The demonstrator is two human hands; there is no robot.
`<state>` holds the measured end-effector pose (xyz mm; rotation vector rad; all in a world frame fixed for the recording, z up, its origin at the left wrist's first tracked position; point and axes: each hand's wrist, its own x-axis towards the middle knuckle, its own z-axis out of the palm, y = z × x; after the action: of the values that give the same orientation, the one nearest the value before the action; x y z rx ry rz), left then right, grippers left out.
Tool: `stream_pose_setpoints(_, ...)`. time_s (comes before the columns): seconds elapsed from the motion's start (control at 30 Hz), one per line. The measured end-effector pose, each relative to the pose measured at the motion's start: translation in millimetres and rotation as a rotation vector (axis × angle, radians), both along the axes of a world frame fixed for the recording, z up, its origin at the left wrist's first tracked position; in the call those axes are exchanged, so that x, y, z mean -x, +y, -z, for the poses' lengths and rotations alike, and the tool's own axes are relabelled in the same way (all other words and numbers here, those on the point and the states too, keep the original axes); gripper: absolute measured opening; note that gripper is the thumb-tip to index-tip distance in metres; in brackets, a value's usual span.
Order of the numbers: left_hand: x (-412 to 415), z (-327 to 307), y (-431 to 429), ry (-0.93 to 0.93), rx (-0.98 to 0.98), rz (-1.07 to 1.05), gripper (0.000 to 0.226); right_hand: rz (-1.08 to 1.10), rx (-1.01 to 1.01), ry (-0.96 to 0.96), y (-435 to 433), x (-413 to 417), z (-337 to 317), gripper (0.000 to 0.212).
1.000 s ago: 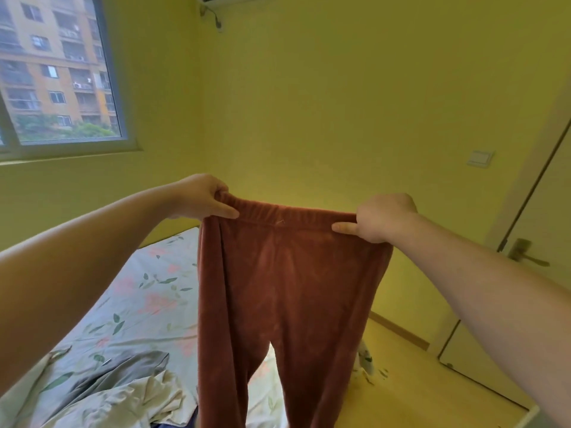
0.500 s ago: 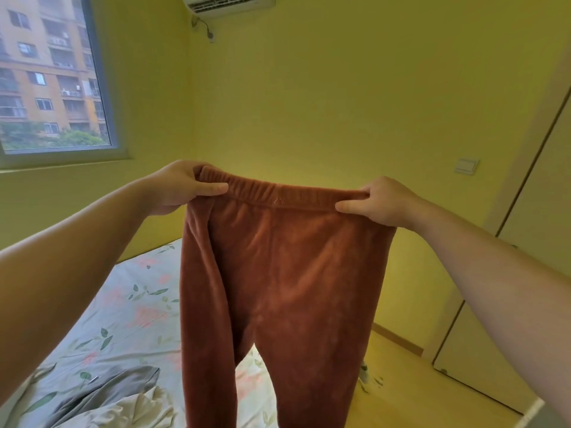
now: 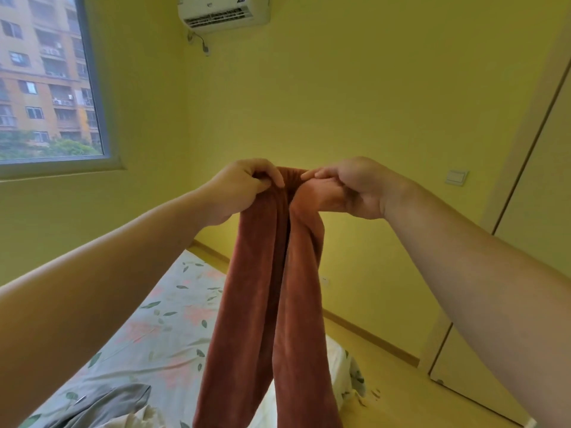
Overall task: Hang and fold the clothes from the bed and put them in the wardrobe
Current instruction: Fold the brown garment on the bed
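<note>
Rust-brown fleece trousers (image 3: 265, 304) hang in the air in front of me, folded lengthwise so the two legs lie side by side. My left hand (image 3: 244, 188) and my right hand (image 3: 349, 186) both grip the waistband, almost touching each other at chest height. The legs drop below the bottom edge of the view. Under them is the bed (image 3: 160, 335) with a floral sheet. A grey garment (image 3: 102, 406) and a cream one (image 3: 136, 420) lie crumpled at its near end.
A white sliding door panel (image 3: 506, 335) stands at the right beside a wooden floor strip (image 3: 386, 381). A window (image 3: 46, 81) is on the left wall, an air conditioner (image 3: 224, 10) high on the far yellow wall, a light switch (image 3: 456, 177) at the right.
My hands have come together, bringing the two ends of the waistband to meet, so the trousers went from spread flat to folded in half lengthwise. The view tilted up slightly.
</note>
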<state>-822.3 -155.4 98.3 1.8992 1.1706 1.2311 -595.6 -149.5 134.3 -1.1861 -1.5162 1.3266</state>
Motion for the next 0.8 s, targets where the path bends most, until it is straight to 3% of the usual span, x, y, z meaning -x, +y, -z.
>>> stream_pose_setpoints(0.07, -4, -7, -10, -0.004, 0.006, 0.061, 0.031, -0.095, 0.050, 0.072, -3, -3, -4, 0.045)
stream_pose_setpoints(0.13, -6, -11, -15, 0.048, 0.007, 0.073, 0.017, -0.184, 0.027, -0.008, -5, -4, -5, 0.052)
stream_pose_setpoints(0.23, -9, -8, -23, 0.313, -0.062, -0.008, 0.062, -0.255, -0.065, -0.126, -7, -5, -4, 0.042)
stream_pose_setpoints(0.33, -21, 9, -21, 0.427, -0.187, -0.100, 0.076, -0.287, -0.098, -0.169, -8, -6, 0, 0.021)
stream_pose_setpoints(0.4, -28, 18, -16, 0.378, -0.245, -0.148, 0.064, -0.236, -0.110, -0.179, -6, -4, 5, 0.023)
stream_pose_setpoints(0.5, -31, 18, -9, 0.102, -0.125, -0.005, 0.020, -0.166, -0.130, -0.258, -4, -6, 10, 0.037)
stream_pose_setpoints(0.63, -20, 7, -8, -0.361, 0.100, 0.170, 0.032, -0.228, -0.047, -0.731, -8, -25, 11, 0.053)
stream_pose_setpoints(0.7, -13, 2, -5, -0.371, 0.130, 0.170, 0.029, -0.226, -0.019, -0.830, -8, -30, 17, 0.045)
stream_pose_setpoints(0.8, -9, 3, 2, -0.144, 0.068, 0.042, 0.031, -0.201, -0.180, -0.946, -7, -28, 19, 0.030)
